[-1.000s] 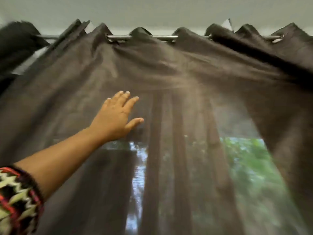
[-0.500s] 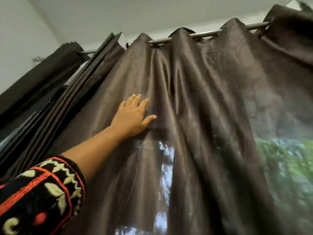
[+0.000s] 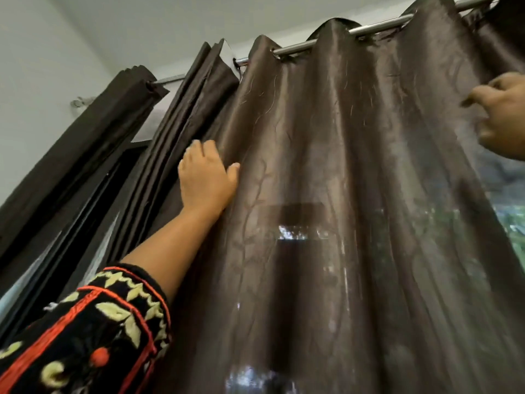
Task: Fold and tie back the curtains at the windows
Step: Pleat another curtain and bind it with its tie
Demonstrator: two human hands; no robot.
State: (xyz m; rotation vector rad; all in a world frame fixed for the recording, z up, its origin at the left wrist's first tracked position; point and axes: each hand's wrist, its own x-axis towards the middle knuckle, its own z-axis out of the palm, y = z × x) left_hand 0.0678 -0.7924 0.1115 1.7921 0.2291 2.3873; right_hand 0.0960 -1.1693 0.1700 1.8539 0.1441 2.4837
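A dark brown glossy curtain (image 3: 355,166) hangs in broad folds from a metal rod (image 3: 377,25), and daylight shows through its lower part. My left hand (image 3: 207,177) presses flat against the curtain's left fold, with the thumb out to the right and the fingertips at the crease. My right hand (image 3: 502,120) is blurred at the right edge of the view, just in front of the curtain's upper right part. Its fingers are bent and held apart from the thumb, with nothing gripped.
Left of my hand, tightly bunched pleats (image 3: 181,109) hang from the same rod, and another gathered dark panel (image 3: 93,132) hangs further left. A pale wall (image 3: 34,66) is at the far left. Window glass with greenery (image 3: 511,223) shows at the right.
My left hand slid left along the curtain toward the bunched pleats. My right hand has come into view at the right edge. The view swung further left and upward.
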